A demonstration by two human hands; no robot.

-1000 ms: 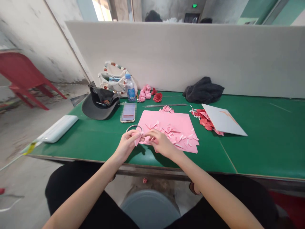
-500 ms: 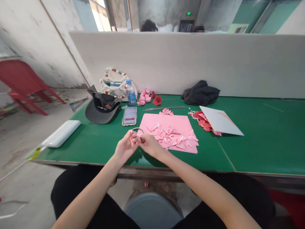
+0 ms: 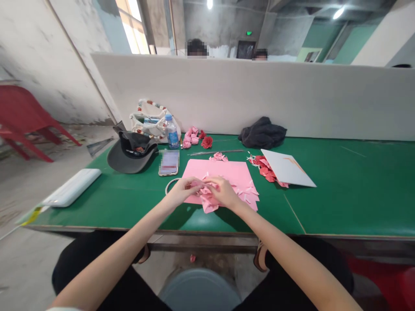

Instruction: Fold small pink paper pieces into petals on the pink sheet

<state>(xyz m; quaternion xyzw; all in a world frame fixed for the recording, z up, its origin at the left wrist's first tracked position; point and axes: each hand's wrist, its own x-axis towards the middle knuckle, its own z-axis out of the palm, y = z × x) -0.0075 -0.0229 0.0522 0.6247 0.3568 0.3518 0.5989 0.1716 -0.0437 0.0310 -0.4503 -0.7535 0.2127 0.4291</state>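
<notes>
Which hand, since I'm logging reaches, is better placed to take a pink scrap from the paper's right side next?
Probably the right hand: it lies nearer those scraps; the left hand is farther away.

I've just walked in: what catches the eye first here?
Probably the pink paper on the green table, with scraps strewn over it and left fingers and right fingers close together above. Behind it, a red flower stands out; to the right, a white board tilts over red pieces.
</notes>
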